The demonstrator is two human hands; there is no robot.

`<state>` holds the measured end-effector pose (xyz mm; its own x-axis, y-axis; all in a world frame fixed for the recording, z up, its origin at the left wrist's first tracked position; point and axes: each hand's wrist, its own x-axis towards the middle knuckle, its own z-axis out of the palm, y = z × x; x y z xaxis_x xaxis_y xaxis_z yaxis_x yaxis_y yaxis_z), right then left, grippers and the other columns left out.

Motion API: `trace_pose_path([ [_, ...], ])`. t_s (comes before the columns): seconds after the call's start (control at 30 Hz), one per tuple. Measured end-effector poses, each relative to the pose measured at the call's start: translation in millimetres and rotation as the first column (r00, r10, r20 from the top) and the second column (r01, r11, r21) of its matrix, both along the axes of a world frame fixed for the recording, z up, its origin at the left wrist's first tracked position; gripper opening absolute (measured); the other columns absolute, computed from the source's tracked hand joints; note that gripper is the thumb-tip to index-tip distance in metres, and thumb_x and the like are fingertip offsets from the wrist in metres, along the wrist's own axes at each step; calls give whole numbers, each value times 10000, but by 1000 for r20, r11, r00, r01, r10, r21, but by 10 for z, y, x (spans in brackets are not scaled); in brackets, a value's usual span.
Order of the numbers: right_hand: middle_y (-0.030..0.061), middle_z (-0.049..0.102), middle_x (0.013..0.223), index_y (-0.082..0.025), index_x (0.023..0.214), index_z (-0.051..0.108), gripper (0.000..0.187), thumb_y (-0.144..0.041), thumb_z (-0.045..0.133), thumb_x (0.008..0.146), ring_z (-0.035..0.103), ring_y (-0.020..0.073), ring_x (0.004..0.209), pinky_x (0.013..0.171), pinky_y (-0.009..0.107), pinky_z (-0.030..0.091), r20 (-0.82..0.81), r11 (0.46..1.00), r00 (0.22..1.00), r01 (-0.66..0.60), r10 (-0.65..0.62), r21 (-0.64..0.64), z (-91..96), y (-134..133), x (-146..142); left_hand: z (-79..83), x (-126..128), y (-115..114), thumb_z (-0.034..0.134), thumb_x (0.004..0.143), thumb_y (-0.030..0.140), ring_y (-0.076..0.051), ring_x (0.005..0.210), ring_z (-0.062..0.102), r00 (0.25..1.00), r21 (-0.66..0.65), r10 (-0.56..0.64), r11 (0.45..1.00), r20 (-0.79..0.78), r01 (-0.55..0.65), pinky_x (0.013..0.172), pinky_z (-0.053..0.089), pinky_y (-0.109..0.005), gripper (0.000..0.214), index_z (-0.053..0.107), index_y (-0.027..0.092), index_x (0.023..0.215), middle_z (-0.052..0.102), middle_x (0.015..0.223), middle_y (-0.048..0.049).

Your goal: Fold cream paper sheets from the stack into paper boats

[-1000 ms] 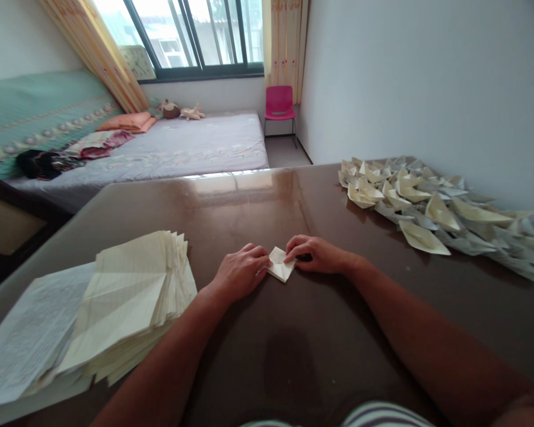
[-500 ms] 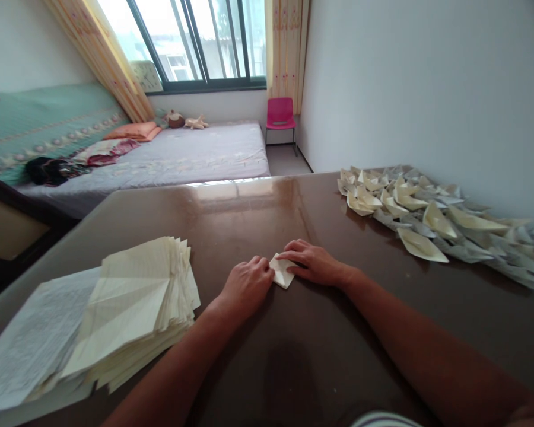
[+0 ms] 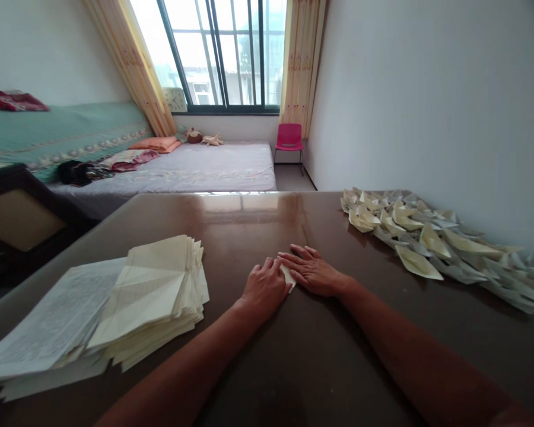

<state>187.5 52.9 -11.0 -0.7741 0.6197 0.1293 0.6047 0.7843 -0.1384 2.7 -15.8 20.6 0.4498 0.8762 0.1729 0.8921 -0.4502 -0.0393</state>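
A small piece of folded paper (image 3: 288, 277) lies on the brown table between my two hands, mostly covered by them. My left hand (image 3: 266, 286) has its fingers bent over the paper's left side, with the thumb at its near edge, holding it. Flat across the paper's right side rests my right hand (image 3: 315, 274), its fingers stretched out and pressing down. The layers of the fold are hidden under the fingers.
A stack of yellowish paper sheets (image 3: 146, 290) lies at the left, beside white printed sheets (image 3: 57, 314). Many folded paper boats (image 3: 418, 262) are heaped at the right, along the wall. Beyond the table (image 3: 249, 228) stand a bed (image 3: 231, 166) and a pink chair (image 3: 289, 137).
My right hand has flattened over the paper, covering more of it. My left hand has shifted further onto it. The paper shows as a smaller patch. The camera view has tilted up.
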Motion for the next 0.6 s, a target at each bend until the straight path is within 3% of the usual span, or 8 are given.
trace_pose_path([
  [0.13,-15,374,1505,-345,1468,308,492,-359,309,976,224,248,1426,1113,514,231,16,999,1000,6,-6,32,-51,33,10,-123,-30,24,526,892,306,-256,1219,462,990,25,-63,998,125,60,1012,416,-418,322,548,180,1187,529,1288,-118],
  [0.3,-18,337,1523,-336,1475,296,498,-350,286,977,220,233,1429,1124,501,214,42,999,999,24,-25,22,-54,29,18,-223,0,53,466,911,265,-255,1272,436,979,-50,-76,995,191,87,1076,364,-410,384,494,118,1265,479,1343,-178],
  [0.6,-1,224,1567,-260,1502,242,546,-393,237,973,151,247,1448,1147,504,157,158,990,986,73,-53,-119,58,15,-22,-99,57,88,439,896,211,-263,1222,477,977,-104,-91,988,193,113,1045,394,-429,379,543,115,1248,513,1291,-171],
])
